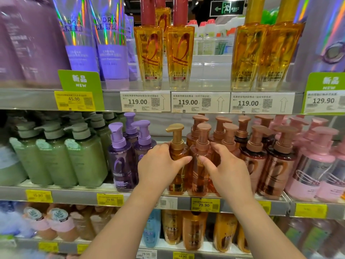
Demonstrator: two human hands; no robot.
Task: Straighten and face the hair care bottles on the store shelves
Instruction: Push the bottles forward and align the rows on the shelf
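Shelving: three tiers are seen. The middle shelf carries the pump bottles under attention.

Top tier: purple tubes at left, tall amber oil bottles at centre and right, all upright.

Middle tier, left to right: green bottles, violet bottles, the gold bottle, the copper bottle, further copper bottles, pink bottles. The gold and copper bottles stand at the shelf front, touching or nearly so, upright. The gold pump spout is pointed left; the copper heads are turned variously.

Left hand: laid on the gold bottle, its thumb pressed across the front and the other fingers wrapped round the shoulder on the far side.

Right hand: set at the copper bottle's right flank, its fingers loosely curled, its thumb touching the front; a firm grip cannot be confirmed.

Handling, as judged: bottles are taken to be rigid clear plastic, full of liquid, hence fairly heavy and stable; smooth walls may be slippery. Hold is best taken at the body below the shoulder, not at the pump head, which may swivel. Turning in place on the base is advised, since neighbours are packed close and could be knocked.
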